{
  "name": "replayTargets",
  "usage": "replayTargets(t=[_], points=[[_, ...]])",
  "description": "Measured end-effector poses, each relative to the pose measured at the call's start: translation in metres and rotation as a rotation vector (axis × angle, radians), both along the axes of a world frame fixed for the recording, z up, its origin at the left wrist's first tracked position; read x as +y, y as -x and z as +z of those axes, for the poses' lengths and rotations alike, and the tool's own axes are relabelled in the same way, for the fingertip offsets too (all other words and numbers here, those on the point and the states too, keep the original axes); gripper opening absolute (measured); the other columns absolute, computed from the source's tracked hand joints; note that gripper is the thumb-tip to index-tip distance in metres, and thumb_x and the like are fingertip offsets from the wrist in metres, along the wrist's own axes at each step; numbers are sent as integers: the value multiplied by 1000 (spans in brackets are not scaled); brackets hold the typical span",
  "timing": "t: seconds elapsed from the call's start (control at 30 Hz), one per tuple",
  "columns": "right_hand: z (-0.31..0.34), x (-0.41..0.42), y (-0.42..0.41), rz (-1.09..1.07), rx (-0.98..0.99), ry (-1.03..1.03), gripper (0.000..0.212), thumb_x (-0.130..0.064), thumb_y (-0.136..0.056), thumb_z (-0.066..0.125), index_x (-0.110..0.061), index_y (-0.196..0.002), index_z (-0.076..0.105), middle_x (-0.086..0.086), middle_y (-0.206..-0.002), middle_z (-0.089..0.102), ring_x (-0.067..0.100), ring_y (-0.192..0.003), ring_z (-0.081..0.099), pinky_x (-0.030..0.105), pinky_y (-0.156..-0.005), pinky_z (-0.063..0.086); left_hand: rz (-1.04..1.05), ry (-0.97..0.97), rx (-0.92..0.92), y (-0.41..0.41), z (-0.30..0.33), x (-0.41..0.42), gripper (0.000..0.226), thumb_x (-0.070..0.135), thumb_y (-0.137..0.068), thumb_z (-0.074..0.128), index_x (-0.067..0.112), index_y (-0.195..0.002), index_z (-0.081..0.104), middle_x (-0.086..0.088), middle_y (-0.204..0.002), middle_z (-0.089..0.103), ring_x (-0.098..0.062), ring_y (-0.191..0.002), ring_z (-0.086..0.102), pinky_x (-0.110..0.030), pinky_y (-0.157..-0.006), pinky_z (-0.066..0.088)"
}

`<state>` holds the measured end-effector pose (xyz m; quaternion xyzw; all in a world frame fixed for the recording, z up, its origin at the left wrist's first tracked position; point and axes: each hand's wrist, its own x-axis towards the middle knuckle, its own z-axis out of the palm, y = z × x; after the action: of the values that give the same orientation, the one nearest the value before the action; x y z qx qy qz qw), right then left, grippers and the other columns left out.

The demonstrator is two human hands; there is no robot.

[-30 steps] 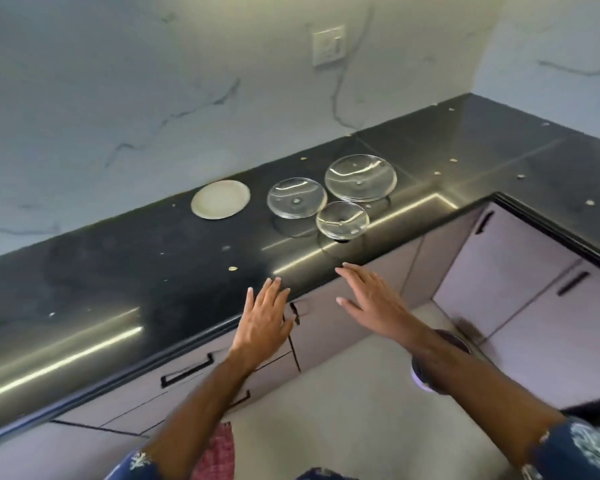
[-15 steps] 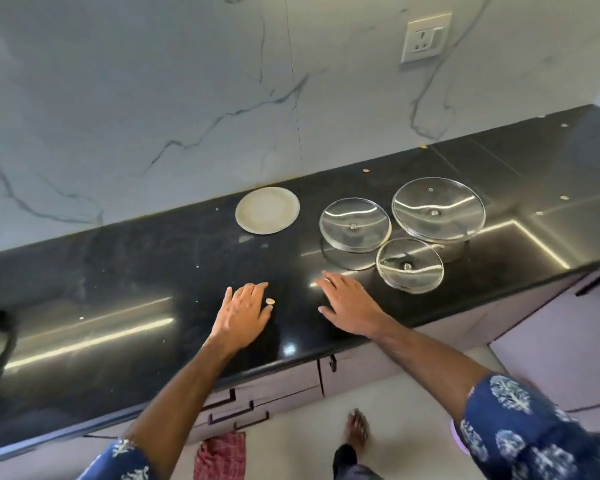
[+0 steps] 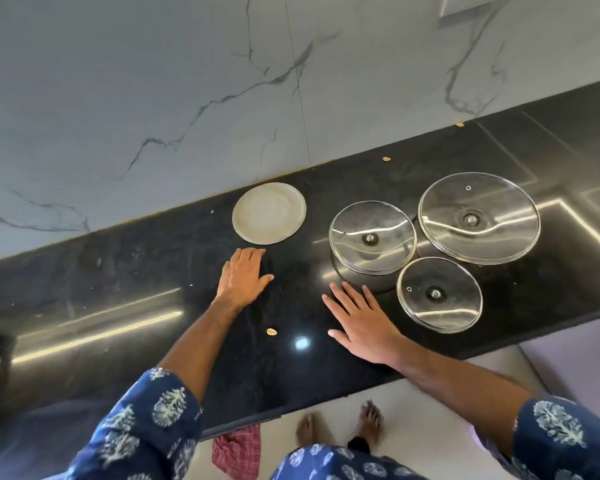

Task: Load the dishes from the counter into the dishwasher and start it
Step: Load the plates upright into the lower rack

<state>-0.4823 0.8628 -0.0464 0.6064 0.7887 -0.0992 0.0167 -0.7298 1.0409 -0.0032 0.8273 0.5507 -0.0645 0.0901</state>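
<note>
On the black counter [image 3: 125, 271] lie a pale round plate [image 3: 269, 213] near the wall and three glass lids to its right: a medium lid [image 3: 372, 237], a large lid [image 3: 478, 218] and a small lid [image 3: 439, 294] nearest the counter's edge. My left hand [image 3: 245, 275] is flat, fingers together, just in front of the plate and not touching it. My right hand [image 3: 359, 320] is spread over the counter, its fingertips close to the medium lid's near rim. Both hands hold nothing. No dishwasher is in view.
A marble wall [image 3: 187, 81] backs the counter, with a socket [image 3: 465, 5] at the top right. Small crumbs [image 3: 271, 331] lie on the counter. Below are the floor, my bare feet [image 3: 371, 419], a red checked cloth [image 3: 238, 452] and a cabinet front [image 3: 575, 368] at right.
I have stepped closer to the counter. Both hands have moved forward over it, the left up to the plate and the right up to the lids.
</note>
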Motion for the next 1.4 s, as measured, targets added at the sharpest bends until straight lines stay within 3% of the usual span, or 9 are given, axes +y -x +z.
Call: replayTargets(t=[0.17,0.3,0.43,0.63,0.73,0.87,1.03,1.17,1.4], points=[[-8,-6,2,-45,28,-16,70,-55,-100,28,-21,-158,10,6,-167,4,28,-153,2,56,-121,11,-9,50,68,-1,-13,27,72,54,-100,47,21,-158,20,-5,-166,17,-36,-152,18,-58,-117,27],[-6,-8,6,-72,28,4,69,-55,-101,25,-23,-159,7,3,-167,-2,24,-153,-2,55,-122,6,-25,9,19,6,-26,38,66,54,-101,44,21,-156,27,-6,-161,28,-42,-144,30,-58,-114,35],[-4,-6,16,-147,14,-1,65,-55,-100,28,-24,-157,18,2,-167,6,23,-154,2,55,-122,11,-8,-70,-167,9,-22,31,42,43,-97,58,15,-128,57,-9,-132,53,-32,-121,52,-52,-100,50],[6,17,49,-343,94,-29,55,-43,-92,54,-24,-142,43,2,-153,35,27,-143,30,49,-116,25,144,-23,-327,43,-24,-3,14,30,-93,67,19,-91,60,0,-113,50,-25,-105,50,-45,-91,45],[17,46,71,-518,314,47,60,-37,-89,61,-21,-142,38,1,-146,32,25,-132,32,43,-109,31,210,58,-473,53,-25,4,16,19,-88,75,19,-96,61,7,-114,42,-24,-107,49,-42,-95,46],[30,87,95,-933,1014,99,36,-17,-84,68,-6,-115,55,5,-121,43,25,-114,50,41,-97,47,349,243,-676,55,-17,21,68,8,-78,84,16,-135,47,4,-129,32,-21,-99,60,-31,-92,52],[51,103,105,-1286,1757,248,42,-8,-89,65,-12,-125,42,9,-122,56,26,-111,60,29,-73,52,361,342,-647,57,-20,39,85,11,-77,86,17,-148,39,-9,-134,54,-18,-98,64,-45,-96,56],[64,95,103,-1137,1814,334,43,-3,-90,53,-13,-132,51,12,-126,61,31,-113,61,45,-89,57,316,371,-664,51,-18,39,75,12,-84,80,19,-147,40,-3,-127,60,-16,-102,62,-39,-93,55],[92,-2,65,-1007,2005,223,62,8,-78,47,-18,-134,53,9,-130,63,34,-121,59,55,-93,54,208,564,-1070,5,39,-11,32,30,-98,63,20,-128,56,9,-114,67,-15,-102,66,-34,-81,57]])
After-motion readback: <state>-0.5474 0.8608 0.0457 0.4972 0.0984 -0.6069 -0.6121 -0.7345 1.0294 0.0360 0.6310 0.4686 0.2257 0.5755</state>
